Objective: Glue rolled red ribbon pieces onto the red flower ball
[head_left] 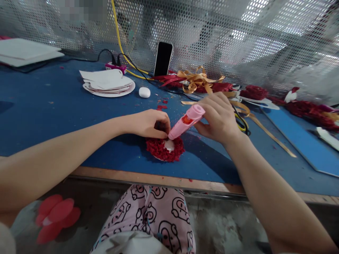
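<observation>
A round red fuzzy piece (162, 151) on a white backing lies near the front edge of the blue table (66, 106). Its centre shows a bare white patch. My right hand (219, 118) is closed around a pink glue gun (185, 122), whose tip points down at that white patch. My left hand (150, 123) rests at the piece's upper left rim, fingers curled and pinched against the red material.
A stack of white cut shapes on a plate (108, 84), a small white case (144, 92), an upright phone (163, 58), cables, gold ribbon (197, 80) and more red pieces (309, 109) lie behind. A perforated metal screen backs the table.
</observation>
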`<state>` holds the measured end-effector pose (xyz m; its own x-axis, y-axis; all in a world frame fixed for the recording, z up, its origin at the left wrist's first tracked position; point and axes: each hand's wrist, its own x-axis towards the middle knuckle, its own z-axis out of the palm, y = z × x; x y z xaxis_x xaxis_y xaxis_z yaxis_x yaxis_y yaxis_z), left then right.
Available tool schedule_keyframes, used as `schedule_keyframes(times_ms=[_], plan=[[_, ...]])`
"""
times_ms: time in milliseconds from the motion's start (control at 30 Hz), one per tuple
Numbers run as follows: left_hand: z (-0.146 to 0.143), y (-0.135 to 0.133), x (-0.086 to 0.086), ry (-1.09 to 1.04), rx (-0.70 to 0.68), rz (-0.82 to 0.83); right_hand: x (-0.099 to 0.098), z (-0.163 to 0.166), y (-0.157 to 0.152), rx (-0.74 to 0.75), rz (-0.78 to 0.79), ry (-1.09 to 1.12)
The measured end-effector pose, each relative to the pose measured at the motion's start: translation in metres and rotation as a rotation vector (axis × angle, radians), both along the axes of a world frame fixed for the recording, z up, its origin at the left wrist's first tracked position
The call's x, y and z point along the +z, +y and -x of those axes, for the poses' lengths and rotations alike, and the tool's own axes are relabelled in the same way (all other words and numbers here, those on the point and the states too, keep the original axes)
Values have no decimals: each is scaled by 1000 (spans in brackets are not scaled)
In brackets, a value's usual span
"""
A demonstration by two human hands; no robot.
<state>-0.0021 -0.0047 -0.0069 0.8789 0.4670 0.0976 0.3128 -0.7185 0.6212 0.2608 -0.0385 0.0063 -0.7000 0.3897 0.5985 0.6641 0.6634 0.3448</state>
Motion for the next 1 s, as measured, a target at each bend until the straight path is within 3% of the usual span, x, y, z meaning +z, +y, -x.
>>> schedule_keyframes(times_ms=[100, 233, 433, 1000], plan=[[0, 0, 0, -2, 0, 10, -2, -1, 0, -67, 37, -4], [0, 0, -1, -3, -2, 22, -2, -1, 0, -5, 11, 21], [0, 0, -1, -9, -3, 15, -2, -2, -1, -69, 110, 46], [0, 1, -2, -18, -16, 18, 3, 1, -5, -41, 124, 66]])
